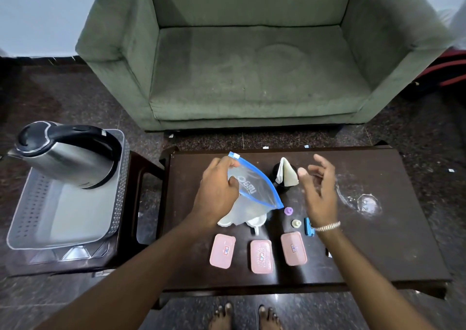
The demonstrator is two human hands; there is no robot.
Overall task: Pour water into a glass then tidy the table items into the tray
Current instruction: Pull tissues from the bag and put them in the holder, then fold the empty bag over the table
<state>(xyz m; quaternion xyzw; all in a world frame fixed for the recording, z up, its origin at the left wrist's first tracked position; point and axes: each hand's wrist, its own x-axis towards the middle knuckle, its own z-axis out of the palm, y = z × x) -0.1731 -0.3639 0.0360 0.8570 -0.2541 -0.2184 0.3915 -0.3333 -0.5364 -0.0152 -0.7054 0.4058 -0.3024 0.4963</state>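
Note:
My left hand (218,191) grips a clear zip bag (254,193) with a blue seal strip, held above the dark table (378,241). My right hand (319,191) hovers open to the right of the bag, holding nothing. A clear glass (368,203) stands at the table's right, with wet marks around it. A steel kettle (68,155) sits in the clear plastic tray (63,226) on a side stool at the left. Three pink lidded boxes (261,255) line the table's front edge. White items (252,222) lie partly hidden under the bag.
A dark holder with folded napkins (286,173) stands behind my hands. A purple cap (288,211), a small cream cap (295,223) and a blue object (308,226) lie near my right wrist. A green sofa (252,65) faces the table. My bare feet (244,317) show below.

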